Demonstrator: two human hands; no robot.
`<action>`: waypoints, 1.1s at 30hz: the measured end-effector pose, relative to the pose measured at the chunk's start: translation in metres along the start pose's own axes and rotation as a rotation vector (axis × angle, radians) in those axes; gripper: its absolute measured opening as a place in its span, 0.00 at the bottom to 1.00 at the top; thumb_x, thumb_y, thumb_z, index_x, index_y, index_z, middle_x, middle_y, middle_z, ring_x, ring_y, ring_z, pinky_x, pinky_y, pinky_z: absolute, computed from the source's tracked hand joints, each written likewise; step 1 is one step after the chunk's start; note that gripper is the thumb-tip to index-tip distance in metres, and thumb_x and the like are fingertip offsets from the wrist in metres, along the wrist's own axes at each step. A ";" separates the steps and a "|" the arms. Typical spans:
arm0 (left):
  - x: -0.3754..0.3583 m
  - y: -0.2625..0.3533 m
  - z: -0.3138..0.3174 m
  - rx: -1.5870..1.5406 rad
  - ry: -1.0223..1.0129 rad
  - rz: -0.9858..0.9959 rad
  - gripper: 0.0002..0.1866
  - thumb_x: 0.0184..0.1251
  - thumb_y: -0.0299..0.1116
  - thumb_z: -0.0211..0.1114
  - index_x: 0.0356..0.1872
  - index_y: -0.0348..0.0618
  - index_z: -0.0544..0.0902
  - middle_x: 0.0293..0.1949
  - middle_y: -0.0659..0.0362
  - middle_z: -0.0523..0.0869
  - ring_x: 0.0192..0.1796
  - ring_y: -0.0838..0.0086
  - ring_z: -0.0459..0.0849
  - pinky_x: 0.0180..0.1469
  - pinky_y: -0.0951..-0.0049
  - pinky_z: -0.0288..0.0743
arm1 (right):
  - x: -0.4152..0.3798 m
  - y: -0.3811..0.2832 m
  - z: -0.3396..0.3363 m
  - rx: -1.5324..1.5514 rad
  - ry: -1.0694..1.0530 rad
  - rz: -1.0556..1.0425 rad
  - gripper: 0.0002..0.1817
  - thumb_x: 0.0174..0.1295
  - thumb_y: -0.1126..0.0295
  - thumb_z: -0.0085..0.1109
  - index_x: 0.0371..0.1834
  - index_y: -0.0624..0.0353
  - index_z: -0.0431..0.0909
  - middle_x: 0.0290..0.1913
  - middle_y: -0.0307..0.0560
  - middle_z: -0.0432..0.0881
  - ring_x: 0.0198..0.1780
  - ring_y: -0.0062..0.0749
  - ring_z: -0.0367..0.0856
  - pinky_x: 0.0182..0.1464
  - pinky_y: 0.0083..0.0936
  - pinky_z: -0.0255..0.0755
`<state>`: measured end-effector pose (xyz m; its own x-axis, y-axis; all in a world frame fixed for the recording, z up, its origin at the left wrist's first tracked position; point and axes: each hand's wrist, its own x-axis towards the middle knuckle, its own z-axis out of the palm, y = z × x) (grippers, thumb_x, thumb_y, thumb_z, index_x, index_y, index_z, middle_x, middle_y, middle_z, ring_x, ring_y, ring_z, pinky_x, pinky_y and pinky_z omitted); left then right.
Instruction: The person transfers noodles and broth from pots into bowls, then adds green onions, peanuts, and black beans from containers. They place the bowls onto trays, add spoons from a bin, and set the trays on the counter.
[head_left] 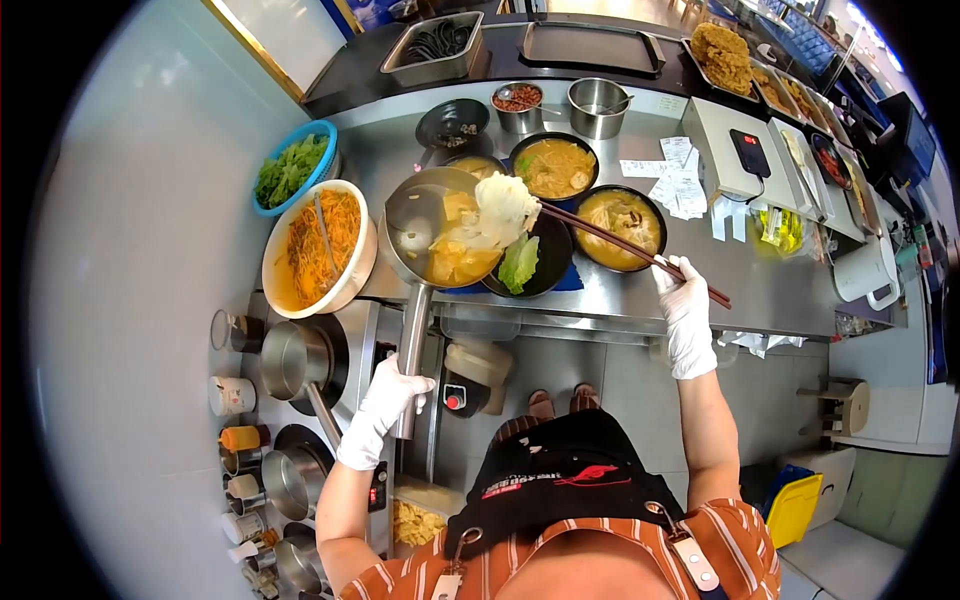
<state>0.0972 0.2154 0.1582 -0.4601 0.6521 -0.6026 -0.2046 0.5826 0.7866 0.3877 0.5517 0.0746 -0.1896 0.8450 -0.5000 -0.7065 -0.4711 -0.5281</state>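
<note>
My gloved left hand (388,397) is closed around the long handle of a metal saucepan (408,205), which holds broth and yellow pieces. In my gloved right hand (684,300) are dark chopsticks (620,240), their tips at a clump of pale noodles (506,208) over the pan's right edge. Just right of the pan, partly beneath the noodles, sits a black bowl (555,262) with a lettuce leaf (518,265). Two filled black bowls of soup, one behind (553,166) and one to the right (618,215), stand close by.
At the left are a tub of shredded orange vegetables (325,245) and a blue basket of greens (292,172). Two metal pots (598,108) stand at the back. Paper slips (680,185) lie right. Pans on burners (292,360) are at the lower left.
</note>
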 end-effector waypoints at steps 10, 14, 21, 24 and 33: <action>-0.001 0.004 0.016 0.044 0.131 -0.035 0.13 0.51 0.18 0.66 0.36 0.36 0.73 0.23 0.59 0.78 0.18 0.76 0.76 0.20 0.75 0.72 | 0.035 -0.016 -0.024 -0.126 0.039 0.012 0.09 0.70 0.68 0.48 0.40 0.65 0.71 0.38 0.53 0.79 0.43 0.49 0.84 0.47 0.44 0.82; -0.005 0.008 0.025 0.086 0.166 -0.039 0.12 0.51 0.18 0.66 0.36 0.34 0.74 0.23 0.58 0.79 0.18 0.76 0.76 0.20 0.75 0.72 | 0.032 -0.016 -0.007 -0.250 -0.018 -0.119 0.09 0.69 0.70 0.50 0.38 0.66 0.73 0.37 0.52 0.80 0.40 0.48 0.85 0.41 0.41 0.84; -0.007 0.022 0.045 0.161 0.238 -0.035 0.13 0.51 0.18 0.66 0.37 0.32 0.74 0.24 0.58 0.79 0.19 0.76 0.77 0.22 0.75 0.73 | 0.003 -0.014 0.043 -0.610 -0.350 -0.331 0.10 0.69 0.70 0.53 0.40 0.69 0.76 0.38 0.52 0.82 0.38 0.40 0.86 0.38 0.29 0.83; -0.006 0.024 0.049 0.188 0.255 -0.038 0.13 0.51 0.18 0.65 0.38 0.32 0.74 0.24 0.58 0.79 0.18 0.76 0.77 0.22 0.75 0.73 | -0.020 -0.012 0.070 -0.767 -0.652 -0.408 0.04 0.65 0.77 0.56 0.35 0.67 0.79 0.33 0.46 0.81 0.36 0.31 0.84 0.41 0.22 0.77; 0.003 0.024 0.053 0.250 0.296 -0.061 0.15 0.51 0.20 0.66 0.39 0.32 0.72 0.24 0.57 0.79 0.17 0.77 0.77 0.20 0.76 0.73 | -0.061 -0.052 0.118 -1.184 -1.101 -0.882 0.03 0.58 0.80 0.61 0.34 0.65 0.78 0.32 0.50 0.80 0.32 0.39 0.81 0.36 0.25 0.74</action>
<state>0.1369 0.2570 0.1676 -0.6905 0.4658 -0.5533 -0.0388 0.7400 0.6715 0.3555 0.5549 0.2133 -0.7258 0.4488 0.5213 -0.1362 0.6491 -0.7484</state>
